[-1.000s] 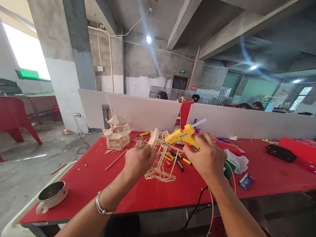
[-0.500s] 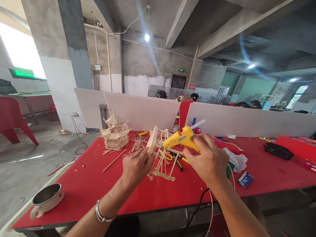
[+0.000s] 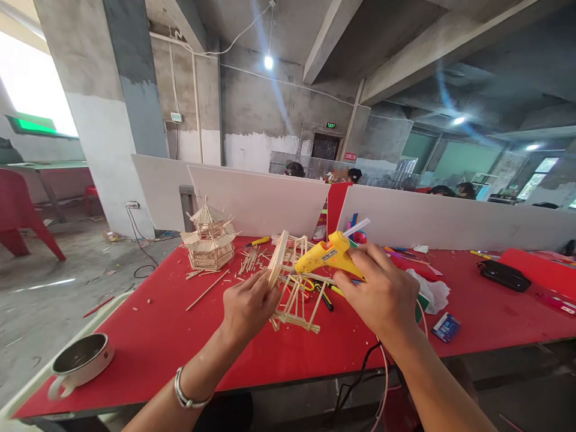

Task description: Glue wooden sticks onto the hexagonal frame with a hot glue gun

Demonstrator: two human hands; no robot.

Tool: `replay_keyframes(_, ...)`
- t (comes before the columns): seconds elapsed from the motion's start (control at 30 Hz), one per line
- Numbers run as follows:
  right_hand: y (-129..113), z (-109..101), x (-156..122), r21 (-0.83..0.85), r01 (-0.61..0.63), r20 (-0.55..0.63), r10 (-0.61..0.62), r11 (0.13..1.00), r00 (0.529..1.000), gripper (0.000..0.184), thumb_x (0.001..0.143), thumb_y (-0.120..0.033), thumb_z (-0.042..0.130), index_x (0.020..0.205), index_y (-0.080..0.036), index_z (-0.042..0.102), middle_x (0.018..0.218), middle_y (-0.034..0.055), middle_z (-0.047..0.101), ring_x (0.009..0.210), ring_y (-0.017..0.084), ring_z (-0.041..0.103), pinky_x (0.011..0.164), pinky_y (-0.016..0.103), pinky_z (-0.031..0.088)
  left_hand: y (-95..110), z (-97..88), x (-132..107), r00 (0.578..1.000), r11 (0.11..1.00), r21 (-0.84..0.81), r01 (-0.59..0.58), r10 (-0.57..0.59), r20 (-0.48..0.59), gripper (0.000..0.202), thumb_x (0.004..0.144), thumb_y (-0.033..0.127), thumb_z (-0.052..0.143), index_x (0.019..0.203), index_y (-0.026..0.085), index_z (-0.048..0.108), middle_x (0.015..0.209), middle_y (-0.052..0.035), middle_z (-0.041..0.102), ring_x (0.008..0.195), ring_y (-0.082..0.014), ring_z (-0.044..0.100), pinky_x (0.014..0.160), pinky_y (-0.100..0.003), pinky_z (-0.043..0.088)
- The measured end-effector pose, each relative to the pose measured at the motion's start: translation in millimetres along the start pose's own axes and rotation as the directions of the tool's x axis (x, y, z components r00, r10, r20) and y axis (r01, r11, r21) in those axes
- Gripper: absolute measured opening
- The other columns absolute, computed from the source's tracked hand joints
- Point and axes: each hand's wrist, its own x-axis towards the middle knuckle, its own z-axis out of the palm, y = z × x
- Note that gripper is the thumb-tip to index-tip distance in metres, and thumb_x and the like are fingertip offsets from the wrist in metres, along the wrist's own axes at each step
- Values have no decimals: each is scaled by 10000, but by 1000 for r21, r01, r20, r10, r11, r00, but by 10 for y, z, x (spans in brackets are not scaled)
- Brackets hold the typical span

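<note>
My left hand (image 3: pixel 249 303) is closed on the near edge of a frame built from thin wooden sticks (image 3: pixel 297 306), holding it tilted over the table. A yellow hot glue gun (image 3: pixel 326 255) with a clear glue stick out of its back is gripped in my right hand (image 3: pixel 387 291). The gun's nozzle points left and rests at or very near the sticks of the frame; whether it touches I cannot tell. Behind the frame, pliers with yellow and black handles (image 3: pixel 330 303) lie on the table, partly hidden. Loose sticks (image 3: pixel 252 259) are scattered beyond my left hand.
A finished-looking stick pagoda (image 3: pixel 209 243) stands at the back left of the red table (image 3: pixel 180 348). A metal mug (image 3: pixel 83 363) sits at the front left corner. To the right are a plastic bag (image 3: pixel 432 291), a blue box (image 3: pixel 446 327) and a black case (image 3: pixel 504 275). White panels (image 3: pixel 261 201) line the back.
The view has shifted slightly. Both hands keep their grips, and the glue gun's nozzle has moved a little left and down along the stick frame.
</note>
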Motion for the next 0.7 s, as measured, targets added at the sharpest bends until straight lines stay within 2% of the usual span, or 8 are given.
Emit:
replay_keyframes(0.2, -2, 9, -2, -4, -1, 9, 1, 1000, 1000, 232, 750, -248, 636, 971, -221, 702, 871, -38, 691, 625, 102, 554, 462, 251, 269, -3, 9, -11, 1000, 1000, 10, 1, -1, -1, 226, 775, 90, 559, 939, 176, 690, 720, 9, 729, 494, -71, 581, 458, -214, 315)
replay_keyframes(0.57, 1, -4, -12, 1, -2, 16, 2, 1000, 1000, 235, 756, -231, 624, 976, -221, 706, 867, -33, 697, 621, 90, 539, 466, 239, 268, -12, 7, -17, 1000, 1000, 22, 11, -11, 0, 125, 772, 107, 550, 762, 178, 653, 662, 13, 698, 487, -67, 559, 467, -202, 325)
replay_keyframes(0.7, -2, -10, -5, 3, -7, 6, 7, 1000, 1000, 251, 748, -217, 620, 982, -223, 711, 865, -24, 700, 622, 94, 553, 475, 239, 283, -6, 5, -8, 1000, 1000, 28, 8, -8, 9, 129, 767, 101, 549, 751, 181, 649, 706, 3, 719, 518, -71, 583, 469, -203, 323)
